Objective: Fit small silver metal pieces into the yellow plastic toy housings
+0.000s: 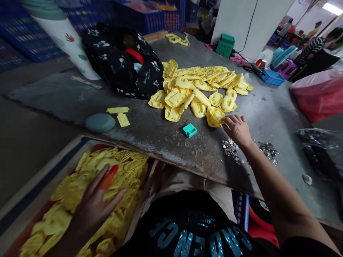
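My right hand reaches across the table, its fingers closed on the edge of a yellow plastic shell at the near right of a heap of yellow plastic parts. My left hand hovers over or rests lightly on a bin of yellow plastic parts; its fingers are spread and it holds nothing. One finger wears an orange-red finger cot. A small teal plastic block lies between me and the heap. Small shiny metal pieces lie below my right wrist, with another pile beyond the forearm.
On the table stand a black patterned bag and a white tumbler. A grey-green oval lid and two flat yellow pieces lie at the left. A blue tray sits far right; a person in stripes is beyond.
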`<state>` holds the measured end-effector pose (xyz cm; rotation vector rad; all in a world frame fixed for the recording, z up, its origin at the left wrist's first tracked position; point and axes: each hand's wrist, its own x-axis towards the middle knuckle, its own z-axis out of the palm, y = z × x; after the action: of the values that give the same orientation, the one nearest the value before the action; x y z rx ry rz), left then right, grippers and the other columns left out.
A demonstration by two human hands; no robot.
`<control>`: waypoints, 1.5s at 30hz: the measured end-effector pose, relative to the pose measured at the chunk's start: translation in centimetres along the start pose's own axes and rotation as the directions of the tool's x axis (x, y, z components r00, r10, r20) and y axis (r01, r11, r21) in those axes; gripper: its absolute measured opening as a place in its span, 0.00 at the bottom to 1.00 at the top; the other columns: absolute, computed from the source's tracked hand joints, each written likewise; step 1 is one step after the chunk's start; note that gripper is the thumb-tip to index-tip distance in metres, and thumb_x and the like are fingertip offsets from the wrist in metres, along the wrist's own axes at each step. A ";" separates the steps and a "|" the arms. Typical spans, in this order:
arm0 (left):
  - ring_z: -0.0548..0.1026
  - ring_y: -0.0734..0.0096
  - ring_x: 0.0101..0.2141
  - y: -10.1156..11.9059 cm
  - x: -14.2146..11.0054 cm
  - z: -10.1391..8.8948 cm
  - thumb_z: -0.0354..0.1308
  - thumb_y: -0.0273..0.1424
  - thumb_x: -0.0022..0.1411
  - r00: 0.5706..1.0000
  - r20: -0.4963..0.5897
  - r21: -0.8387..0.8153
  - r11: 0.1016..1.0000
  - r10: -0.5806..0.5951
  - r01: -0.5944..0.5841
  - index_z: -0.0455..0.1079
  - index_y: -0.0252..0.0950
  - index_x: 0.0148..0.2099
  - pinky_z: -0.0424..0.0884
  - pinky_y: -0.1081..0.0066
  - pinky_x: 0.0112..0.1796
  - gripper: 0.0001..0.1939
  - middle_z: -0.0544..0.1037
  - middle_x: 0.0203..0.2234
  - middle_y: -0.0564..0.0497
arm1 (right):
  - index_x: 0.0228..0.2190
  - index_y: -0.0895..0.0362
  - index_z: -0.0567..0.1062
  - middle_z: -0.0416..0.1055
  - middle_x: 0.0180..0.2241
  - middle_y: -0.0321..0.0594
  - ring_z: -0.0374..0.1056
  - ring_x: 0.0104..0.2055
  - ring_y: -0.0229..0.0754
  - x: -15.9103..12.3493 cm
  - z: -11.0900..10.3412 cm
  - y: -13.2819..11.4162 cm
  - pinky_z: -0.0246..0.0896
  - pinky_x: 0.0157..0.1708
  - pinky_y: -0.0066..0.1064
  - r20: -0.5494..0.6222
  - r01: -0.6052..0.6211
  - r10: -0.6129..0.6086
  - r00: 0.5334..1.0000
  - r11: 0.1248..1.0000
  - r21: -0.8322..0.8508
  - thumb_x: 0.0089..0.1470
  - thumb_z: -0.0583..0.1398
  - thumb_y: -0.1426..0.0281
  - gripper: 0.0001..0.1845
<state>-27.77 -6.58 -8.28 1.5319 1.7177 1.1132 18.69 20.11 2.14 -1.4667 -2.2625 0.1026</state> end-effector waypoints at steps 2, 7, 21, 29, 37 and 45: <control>0.60 0.34 0.79 3.0 1.6 2.4 0.70 0.43 0.69 0.987 -0.069 0.024 0.990 0.142 -0.141 0.64 0.71 0.78 0.54 0.40 0.80 0.39 0.66 0.78 0.70 | 0.44 0.53 0.82 0.83 0.48 0.51 0.72 0.50 0.55 -1.0 -1.2 0.3 0.62 0.56 0.49 -0.105 -0.046 0.053 0.993 0.996 0.075 0.69 0.61 0.65 0.09; 0.72 0.43 0.72 13.6 6.6 8.5 0.71 0.36 0.71 0.946 0.137 -0.363 0.903 0.294 -0.228 0.79 0.55 0.70 0.63 0.48 0.76 0.27 0.74 0.74 0.56 | 0.41 0.52 0.79 0.81 0.34 0.40 0.74 0.35 0.44 -6.2 -5.2 -0.1 0.71 0.39 0.37 -0.230 -0.135 0.247 0.941 0.900 0.414 0.71 0.61 0.51 0.18; 0.90 0.45 0.47 20.1 8.3 18.6 0.72 0.50 0.68 -0.080 0.964 -0.047 0.461 0.252 0.886 0.75 0.41 0.70 0.87 0.66 0.34 0.35 0.87 0.56 0.33 | 0.40 0.52 0.86 0.85 0.34 0.36 0.80 0.33 0.37 -22.7 -5.8 -7.2 0.80 0.39 0.30 0.366 -0.387 0.280 0.888 0.024 0.922 0.64 0.74 0.56 0.13; 0.86 0.40 0.58 19.1 6.5 18.4 0.74 0.48 0.67 0.243 0.961 -0.273 0.333 0.128 0.903 0.78 0.44 0.70 0.89 0.52 0.50 0.32 0.83 0.64 0.38 | 0.41 0.49 0.85 0.84 0.39 0.39 0.78 0.41 0.46 -27.2 -5.2 -0.3 0.72 0.44 0.40 -0.168 -0.425 0.537 0.827 0.791 0.440 0.67 0.69 0.62 0.05; 0.88 0.51 0.49 19.3 7.1 18.2 0.65 0.62 0.69 0.433 0.901 -0.406 0.329 -0.009 0.852 0.83 0.45 0.65 0.89 0.65 0.38 0.35 0.86 0.61 0.42 | 0.47 0.49 0.85 0.82 0.44 0.43 0.76 0.49 0.54 -23.2 -3.8 2.3 0.60 0.49 0.46 -0.131 -0.380 0.373 0.919 0.925 -0.032 0.71 0.65 0.63 0.09; 0.89 0.51 0.48 19.6 6.8 18.7 0.64 0.62 0.70 0.368 0.929 -0.364 0.298 0.047 0.882 0.83 0.44 0.66 0.89 0.65 0.37 0.35 0.87 0.59 0.40 | 0.40 0.48 0.83 0.85 0.40 0.39 0.74 0.42 0.49 -25.9 -5.2 1.9 0.59 0.46 0.44 -0.110 -0.318 0.306 0.946 0.941 -0.116 0.74 0.62 0.64 0.10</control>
<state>-3.26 3.77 0.37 0.4604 0.5430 0.4923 31.24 -2.83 -2.03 -1.8542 -1.9815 -0.0183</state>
